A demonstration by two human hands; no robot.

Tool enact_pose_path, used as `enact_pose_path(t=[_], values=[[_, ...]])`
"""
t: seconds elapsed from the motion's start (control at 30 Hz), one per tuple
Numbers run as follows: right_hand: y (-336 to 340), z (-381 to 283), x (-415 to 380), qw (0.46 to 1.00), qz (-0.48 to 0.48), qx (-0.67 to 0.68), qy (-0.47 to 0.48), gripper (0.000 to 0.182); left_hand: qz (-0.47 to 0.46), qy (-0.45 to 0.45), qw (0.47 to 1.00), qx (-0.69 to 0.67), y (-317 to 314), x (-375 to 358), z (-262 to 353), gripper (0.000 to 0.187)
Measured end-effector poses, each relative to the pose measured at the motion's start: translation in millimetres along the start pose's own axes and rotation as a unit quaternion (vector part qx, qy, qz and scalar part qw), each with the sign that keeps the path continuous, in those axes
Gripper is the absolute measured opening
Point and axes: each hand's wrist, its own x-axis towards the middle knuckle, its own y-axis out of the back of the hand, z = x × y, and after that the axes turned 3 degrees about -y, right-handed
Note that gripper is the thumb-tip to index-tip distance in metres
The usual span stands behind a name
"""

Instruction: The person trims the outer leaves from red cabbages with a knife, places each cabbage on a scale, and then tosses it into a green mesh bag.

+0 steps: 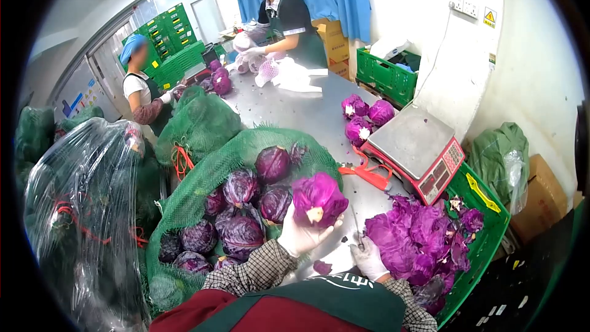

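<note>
Head view, as I watch from a distance. The left hand [300, 235] is cupped around the lower side of a purple cabbage [319, 199], fingers part-open beneath it; the cabbage sits above the palm, its pale cut stem facing the camera. The right hand [369, 259], lower and apart from the cabbage, has its fingers curled near the crate; I cannot tell how far it is closed or whether it grips anything. To the left lies an open green mesh sack [167, 206] of darker cabbages [241, 233]; to the right, loose purple leaves [413, 233] fill a green crate [490, 237]. Beyond, three trimmed cabbages [381, 112] lie beside a scale [413, 138] on the metal table [307, 118].
</note>
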Motion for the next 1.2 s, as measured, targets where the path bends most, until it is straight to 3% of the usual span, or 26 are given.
enact_pose_path(t=[0.07, 0.1, 0.2, 0.23, 0.27, 0.33, 0.4, 0.43, 0.47, 0.5, 0.57, 0.63, 0.67, 0.73, 0.8, 0.83, 0.97, 1.0, 1.07, 1.2], values=[[3, 18, 6, 0.994, 0.038, 0.041, -0.092, 0.026, 0.06, -0.057, 0.997, 0.002, -10, 4, 3, 0.074], [11, 45, 14, 0.995, 0.094, 0.0, 0.022, 0.025, 0.071, -0.062, 0.996, -0.011, -11, 4, 7, 0.074], [71, 62, 27, 0.983, 0.182, -0.016, -0.012, 0.041, 0.076, -0.051, 0.996, -0.024, -15, 6, 11, 0.072], [90, 97, 35, 0.972, 0.234, -0.001, -0.007, 0.04, 0.061, -0.036, 0.997, -0.026, -14, 7, 12, 0.073], [114, 86, 36, 0.97, 0.207, -0.112, -0.063, 0.04, 0.048, -0.022, 0.998, -0.03, -12, 7, 12, 0.074], [138, 81, 48, 0.934, 0.182, -0.301, -0.058, 0.034, 0.046, -0.002, 0.999, -0.028, -11, 9, 11, 0.078], [135, 31, 56, 0.958, 0.16, -0.232, -0.048, 0.028, 0.041, 0.006, 0.999, -0.024, -12, 13, 4, 0.081], [123, 22, 59, 0.955, 0.214, -0.207, -0.007, 0.021, 0.041, 0.023, 0.997, -0.064, -5, 15, 2, 0.083], [110, 10, 62, 0.97, 0.202, -0.125, 0.055, 0.02, 0.054, 0.022, 0.996, -0.066, -5, 18, -2, 0.083], [98, -5, 57, 0.981, 0.18, -0.058, 0.052, 0.021, 0.068, 0.024, 0.995, -0.067, -6, 21, -7, 0.084], [80, -65, 37, 0.991, 0.097, -0.084, 0.023, 0.032, 0.084, 0.037, 0.993, -0.08, -6, 25, -16, 0.082], [60, -71, 33, 0.965, 0.061, -0.198, 0.162, 0.036, 0.141, 0.013, 0.987, -0.08, -4, 25, -28, 0.08], [50, -72, 26, 0.958, 0.056, -0.212, 0.183, 0.042, 0.17, 0.0, 0.982, -0.079, -5, 24, -33, 0.079], [42, -77, 17, 0.962, 0.025, -0.254, 0.101, 0.049, 0.209, -0.012, 0.975, -0.071, -10, 25, -43, 0.071], [43, -70, 14, 0.95, 0.004, -0.287, 0.124, 0.057, 0.193, 0.0, 0.974, -0.117, -6, 23, -45, 0.063], [44, -70, 13, 0.948, 0.002, -0.29, 0.133, 0.057, 0.093, 0.023, 0.98, -0.176, 14, 21, -43, 0.076], [42, -67, 15, 0.934, -0.044, -0.335, 0.113, 0.068, 0.241, -0.034, 0.964, -0.109, 1, 26, -55, 0.074], [40, -65, 17, 0.93, -0.045, -0.346, 0.114, 0.071, 0.242, -0.033, 0.963, -0.111, 2, 27, -57, 0.075], [40, -64, 20, 0.934, -0.055, -0.34, 0.09, 0.069, 0.245, -0.034, 0.962, -0.116, 5, 27, -58, 0.078], [41, -42, 31, 0.939, -0.041, -0.325, 0.107, 0.062, 0.335, -0.012, 0.931, -0.143, 2, 29, -55, 0.069]])
